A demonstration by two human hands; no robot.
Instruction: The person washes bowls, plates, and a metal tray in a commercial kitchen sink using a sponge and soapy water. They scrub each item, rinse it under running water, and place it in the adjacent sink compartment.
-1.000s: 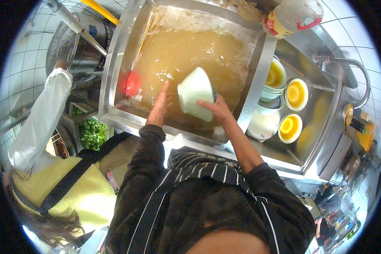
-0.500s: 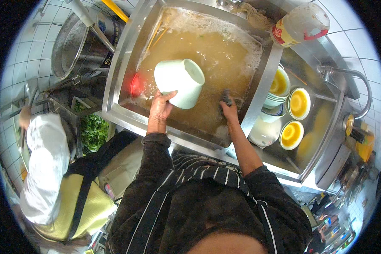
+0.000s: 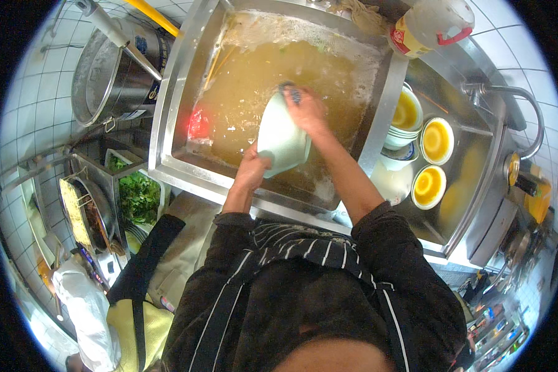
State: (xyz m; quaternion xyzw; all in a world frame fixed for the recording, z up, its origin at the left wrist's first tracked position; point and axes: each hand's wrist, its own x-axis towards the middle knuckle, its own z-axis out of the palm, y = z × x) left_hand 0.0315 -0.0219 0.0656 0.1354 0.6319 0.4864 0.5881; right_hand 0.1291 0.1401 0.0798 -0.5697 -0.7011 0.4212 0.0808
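A pale green bowl is tilted on its side above the murky, sudsy water of the sink. My left hand grips it at its lower left edge. My right hand is closed on a dark scouring pad and presses it against the bowl's upper end. The right forearm reaches across the basin's near side. By the left wall of the basin lies a red object, its kind unclear. Thin chopsticks rest at the far left in the water.
In the right basin stand stacked bowls and two bowls with yellow insides. A clear plastic jug is on the far ledge, beside a curved faucet. Leftward are a metal pot, leafy greens and another person's white sleeve.
My right hand has lifted the scouring pad out of the water and brought it up and left onto the bowl. The bowl has turned and moved lower right. The other person has moved nearer.
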